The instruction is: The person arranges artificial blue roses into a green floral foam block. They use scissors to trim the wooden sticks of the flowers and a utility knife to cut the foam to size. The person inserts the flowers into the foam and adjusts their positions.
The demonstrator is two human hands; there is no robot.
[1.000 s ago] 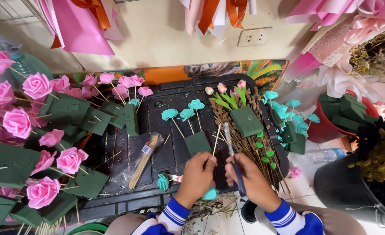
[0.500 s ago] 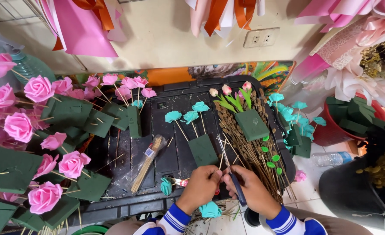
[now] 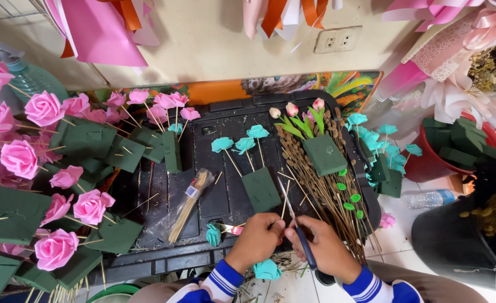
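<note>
Two hands, drawn closer together since a second ago — left hand [image 3: 257, 238] pinching a thin stick [image 3: 285, 205], right hand [image 3: 327, 247] gripping scissors [image 3: 295, 227], blades now toward 11 o'clock; teal flower [image 3: 267, 270] at 6 o'clock.

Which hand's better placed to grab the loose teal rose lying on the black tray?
Left, probably. The left hand is right beside the loose teal rose and pinches only a thin stick, while the right hand holds the scissors and sits farther away.

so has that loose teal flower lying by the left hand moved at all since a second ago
No. The loose teal flower lies at the same spot on the black tray's front edge, just right of the bagged wooden sticks, left of the left hand.
</note>
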